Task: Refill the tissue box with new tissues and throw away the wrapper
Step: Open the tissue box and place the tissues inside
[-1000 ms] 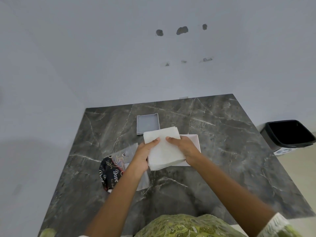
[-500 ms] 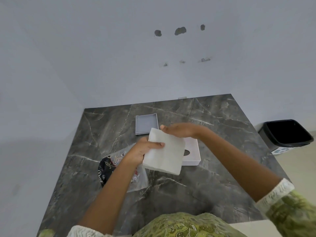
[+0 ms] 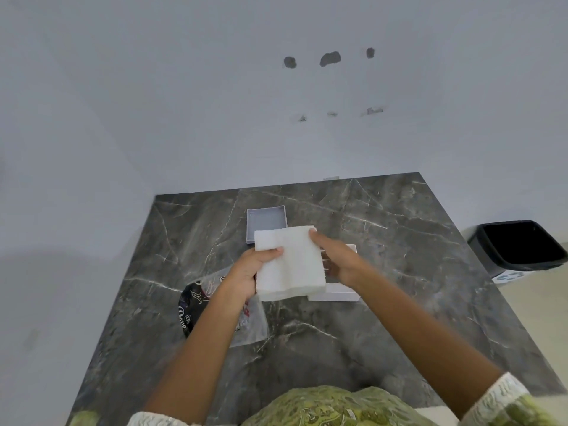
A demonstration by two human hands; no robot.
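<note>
A thick white stack of tissues hangs flat above the dark marble table, gripped from both sides. My left hand clasps its left edge, thumb on top. My right hand grips the right edge. Under the stack and my right hand lies the white tissue box, mostly hidden. Its grey tray-like part sits just behind the stack. The empty clear-and-black wrapper lies flat on the table beneath my left forearm.
A black waste bin stands on the floor off the table's right side. White walls close off the table at the back and left. My green patterned clothing shows at the bottom edge.
The stack was tilted and held mainly by my left hand; now it is level again, and my right hand has come back from the far edge to grip its right side.
</note>
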